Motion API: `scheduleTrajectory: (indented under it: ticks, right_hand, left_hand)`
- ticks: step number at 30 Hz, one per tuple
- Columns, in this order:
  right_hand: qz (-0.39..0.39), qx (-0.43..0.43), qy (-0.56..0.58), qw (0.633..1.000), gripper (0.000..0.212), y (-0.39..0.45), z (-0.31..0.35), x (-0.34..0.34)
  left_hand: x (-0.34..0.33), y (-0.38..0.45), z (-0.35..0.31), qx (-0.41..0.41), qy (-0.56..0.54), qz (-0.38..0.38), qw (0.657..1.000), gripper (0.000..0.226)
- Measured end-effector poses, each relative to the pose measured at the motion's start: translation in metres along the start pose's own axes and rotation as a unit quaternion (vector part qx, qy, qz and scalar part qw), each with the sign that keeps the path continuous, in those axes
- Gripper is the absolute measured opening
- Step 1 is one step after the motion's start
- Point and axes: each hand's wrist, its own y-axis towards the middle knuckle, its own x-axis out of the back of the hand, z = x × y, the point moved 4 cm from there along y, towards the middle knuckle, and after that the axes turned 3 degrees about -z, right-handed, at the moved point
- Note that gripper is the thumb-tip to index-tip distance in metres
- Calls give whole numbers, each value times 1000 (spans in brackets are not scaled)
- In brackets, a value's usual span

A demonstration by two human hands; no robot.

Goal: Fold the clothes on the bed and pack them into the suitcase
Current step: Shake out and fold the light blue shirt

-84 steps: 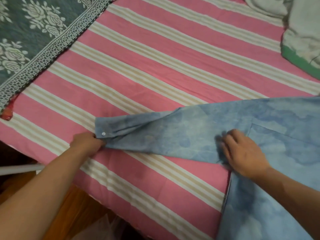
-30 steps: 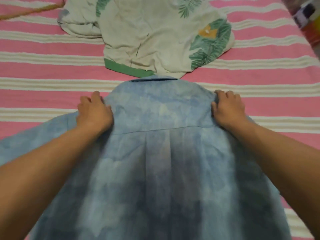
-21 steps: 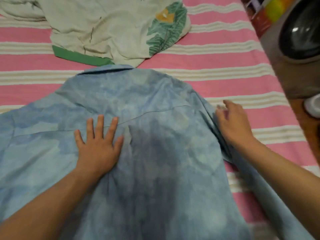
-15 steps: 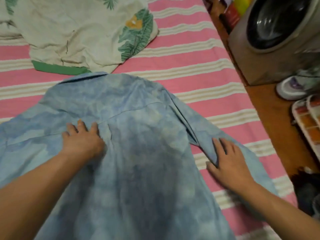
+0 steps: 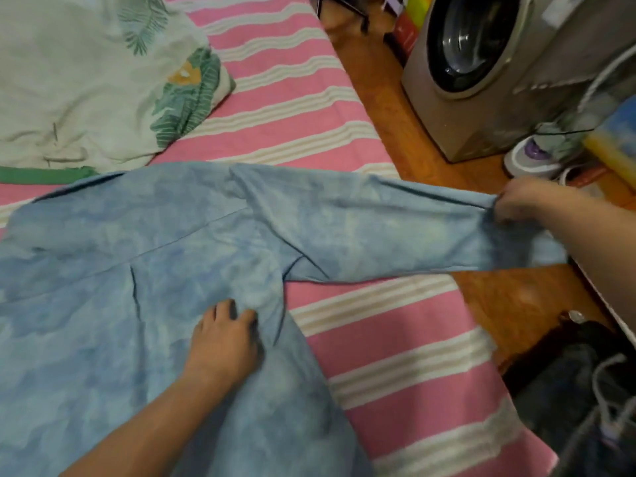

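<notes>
Our left hand (image 5: 223,342) flat on the mottled light-blue cotton shirt (image 5: 144,270), right-hand fingers (image 5: 506,210) pinching its sleeve end beyond the pink striped bed (image 5: 395,356).

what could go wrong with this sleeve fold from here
The right hand pinches the sleeve stretched out past the edge of the bed; if it slips, the cuff may drop onto the floor. The left hand presses only near the armpit, so pulling could drag the blue shirt and wrinkle it.

Head view: looking steeply down, close above the pink-and-cream striped bed (image 5: 395,359), facing its right edge.
</notes>
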Motion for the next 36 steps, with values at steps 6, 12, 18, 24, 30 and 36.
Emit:
scheduleTrajectory:
  ticks: [6, 12, 18, 24, 30, 36]
  right_hand:
    - [42, -99, 417, 903, 61, 6, 10, -113]
    - [193, -135, 721, 652, 57, 10, 51, -202]
    - [-3, -254, 862, 438, 24, 29, 17, -188]
    - [90, -219, 910, 341, 31, 9, 5, -177]
    - [44, -178, 914, 363, 34, -9, -19, -148]
    - [-20, -237, 894, 380, 11, 43, -38, -179]
  left_hand:
    - [54, 75, -43, -33, -74, -82, 993, 48]
    - [21, 95, -55, -8, -22, -63, 998, 29]
    - [32, 48, -50, -64, 38, -198, 977, 29]
    - [20, 55, -47, -41, 188, -8, 981, 27]
    - [28, 72, -61, -25, 205, 107, 972, 45]
    - [40, 48, -68, 10, -41, -127, 991, 21]
